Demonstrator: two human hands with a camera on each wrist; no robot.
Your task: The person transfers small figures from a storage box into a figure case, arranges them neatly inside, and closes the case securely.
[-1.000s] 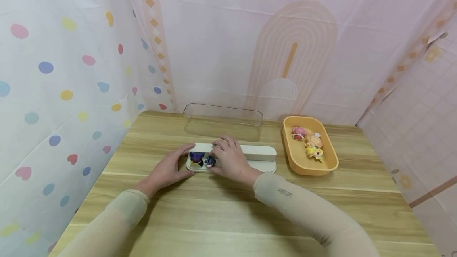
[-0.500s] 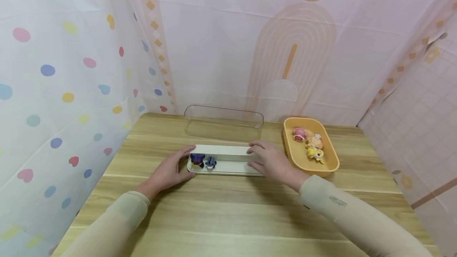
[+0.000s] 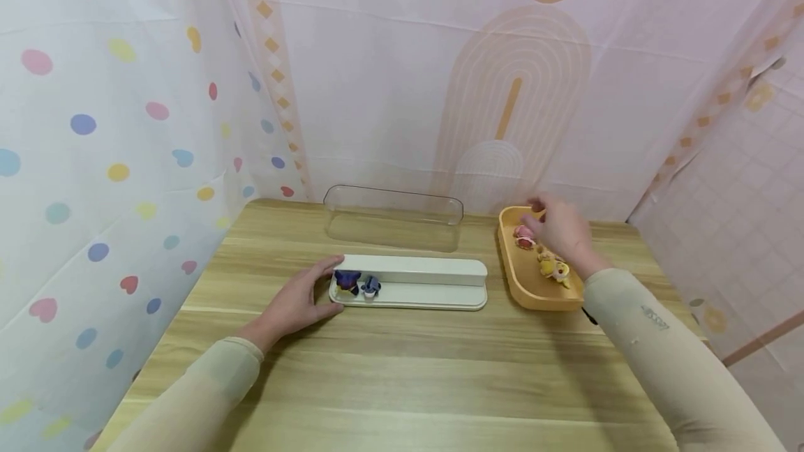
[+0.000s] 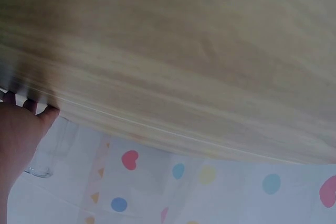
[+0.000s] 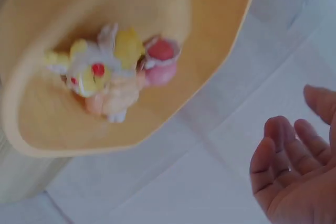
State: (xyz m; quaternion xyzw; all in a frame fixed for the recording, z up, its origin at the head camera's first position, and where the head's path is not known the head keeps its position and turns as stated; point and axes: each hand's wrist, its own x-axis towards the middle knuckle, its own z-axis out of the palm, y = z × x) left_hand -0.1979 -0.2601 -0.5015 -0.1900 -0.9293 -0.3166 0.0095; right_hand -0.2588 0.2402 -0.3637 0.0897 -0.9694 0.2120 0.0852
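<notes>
At the left end of a white stepped display base (image 3: 433, 293), my left hand (image 3: 294, 304) holds the end between thumb at the front corner and fingers at the back corner. Two small figurines stand on the base's lower step by that hand: a dark purple figurine (image 3: 346, 282) and a grey-blue figurine (image 3: 370, 287). Over the back of a yellow-orange tray (image 3: 516, 283) hovers my right hand (image 3: 563, 232), fingers spread and holding nothing. Inside the tray lie a pink-and-red figurine (image 5: 161, 61), a yellow-and-white figurine (image 5: 89, 74) and a peach figurine (image 5: 118, 95), bunched together.
Behind the base, a clear plastic cover (image 3: 393, 218) stands near the back edge of the wooden table (image 3: 377, 375). Patterned curtains (image 3: 389, 89) hang along the back and both sides.
My right hand has let go of the grey-blue figurine, which stays on the base, and has moved right to above the tray. The left hand has kept its place.
</notes>
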